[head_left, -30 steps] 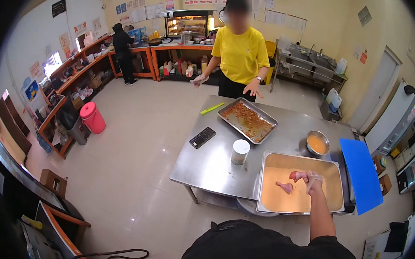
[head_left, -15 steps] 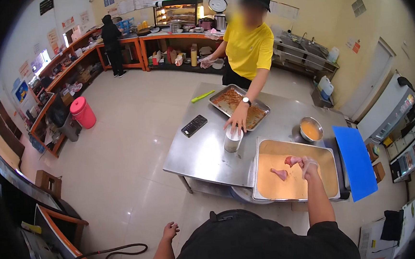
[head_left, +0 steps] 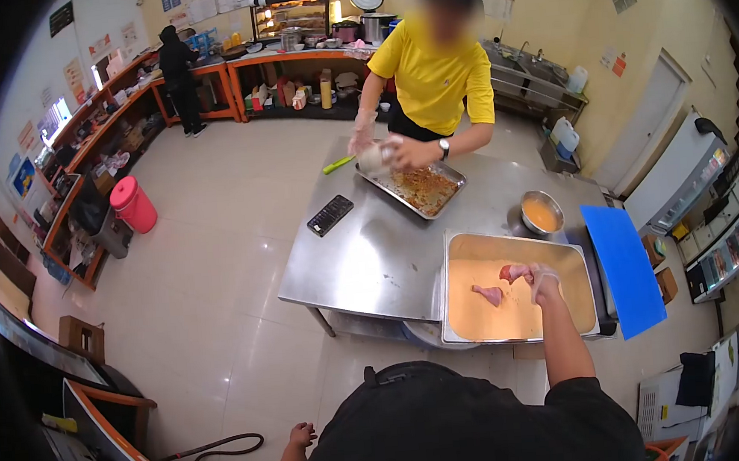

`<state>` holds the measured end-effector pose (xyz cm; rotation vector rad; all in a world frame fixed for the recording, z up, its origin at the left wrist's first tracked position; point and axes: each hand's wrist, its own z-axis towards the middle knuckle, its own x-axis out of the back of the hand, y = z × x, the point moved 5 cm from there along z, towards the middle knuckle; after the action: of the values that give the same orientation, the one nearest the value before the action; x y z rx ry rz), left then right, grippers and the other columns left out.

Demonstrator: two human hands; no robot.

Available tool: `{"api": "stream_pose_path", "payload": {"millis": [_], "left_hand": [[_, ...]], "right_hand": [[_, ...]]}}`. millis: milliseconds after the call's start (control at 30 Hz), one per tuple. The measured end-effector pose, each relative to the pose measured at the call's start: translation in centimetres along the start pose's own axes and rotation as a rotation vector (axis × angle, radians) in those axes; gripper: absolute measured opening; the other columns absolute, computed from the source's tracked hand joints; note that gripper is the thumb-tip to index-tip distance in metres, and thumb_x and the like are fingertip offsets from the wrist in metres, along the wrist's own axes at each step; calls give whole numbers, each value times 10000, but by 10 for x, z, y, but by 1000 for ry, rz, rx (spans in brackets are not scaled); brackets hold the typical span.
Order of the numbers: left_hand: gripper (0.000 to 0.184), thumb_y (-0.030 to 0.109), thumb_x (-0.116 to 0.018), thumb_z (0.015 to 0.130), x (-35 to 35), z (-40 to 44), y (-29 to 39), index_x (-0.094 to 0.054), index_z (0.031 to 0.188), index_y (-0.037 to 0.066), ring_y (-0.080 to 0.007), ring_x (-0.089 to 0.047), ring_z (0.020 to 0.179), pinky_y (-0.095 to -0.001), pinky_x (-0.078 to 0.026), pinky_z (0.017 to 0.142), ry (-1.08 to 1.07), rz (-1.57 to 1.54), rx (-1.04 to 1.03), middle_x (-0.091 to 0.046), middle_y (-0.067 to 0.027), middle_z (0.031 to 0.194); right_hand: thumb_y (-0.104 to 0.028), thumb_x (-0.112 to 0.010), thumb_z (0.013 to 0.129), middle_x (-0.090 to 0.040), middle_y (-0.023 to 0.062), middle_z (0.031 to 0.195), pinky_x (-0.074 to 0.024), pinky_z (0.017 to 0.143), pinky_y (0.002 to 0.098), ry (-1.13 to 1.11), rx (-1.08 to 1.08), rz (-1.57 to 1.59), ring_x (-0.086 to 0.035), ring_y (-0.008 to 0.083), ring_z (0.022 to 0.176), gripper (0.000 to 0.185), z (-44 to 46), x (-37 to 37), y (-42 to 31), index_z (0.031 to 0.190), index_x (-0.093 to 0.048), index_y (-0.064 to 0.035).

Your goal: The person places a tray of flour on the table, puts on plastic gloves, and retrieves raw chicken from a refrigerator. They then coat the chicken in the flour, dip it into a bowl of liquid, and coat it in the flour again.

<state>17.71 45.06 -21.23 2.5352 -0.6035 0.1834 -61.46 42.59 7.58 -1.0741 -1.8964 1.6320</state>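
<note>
Sideways: drumstick [head_left: 515, 272] in right hand [head_left: 545, 281]

Gloved fingers pinch its right end over the pan [head_left: 516, 242]; its long axis runs roughly left-right, red end pointing left. Another drumstick [head_left: 489, 295] lies near, thin end up-left. Left hand [head_left: 301, 434] hangs, fingers loosely curled.

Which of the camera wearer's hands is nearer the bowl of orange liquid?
Right: the right hand is over the deep pan, this side of the bowl; the left hand hangs low to the left, farther away.

Drumstick [head_left: 517, 272] partly hidden by right hand [head_left: 545, 281]
</note>
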Motion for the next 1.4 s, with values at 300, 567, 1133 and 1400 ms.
{"api": "stream_pose_path", "payload": {"millis": [300,567,1133,1400], "left_hand": [[519,278,-559,892,-1,-2,27,-388,1316,31,-250,-651,834,-388,-488,643,-6,-25,-112,-626,-153,1053],[460,251,-538,916,-25,4,61,-402,1293,24,-235,-619,784,-344,-508,669,-43,-138,-153,-603,-145,1042],[525,290,-534,917,-115,-45,177,-367,1353,51,-214,-617,947,-341,-460,795,-38,-102,-272,-591,-114,1132],[523,286,-552,912,-156,-88,225,-386,1349,52,-178,-618,929,-287,-462,767,32,-145,-400,-605,-105,1099]], "right_hand": [[-68,-514,834,-401,-2,582,-264,455,259,27,21,-8,-370,98,509,204,14,6,14,648,-456,-130],[-73,-534,838,-444,0,605,-311,463,235,94,15,-40,-414,95,517,185,20,14,15,666,-475,-112],[-112,-576,889,-572,29,791,-466,651,212,-160,-131,116,-541,108,722,76,5,-15,-4,843,-568,-52],[-71,-519,896,-526,32,735,-400,571,228,-367,-262,228,-469,111,638,109,42,-1,38,799,-548,-31]]}}
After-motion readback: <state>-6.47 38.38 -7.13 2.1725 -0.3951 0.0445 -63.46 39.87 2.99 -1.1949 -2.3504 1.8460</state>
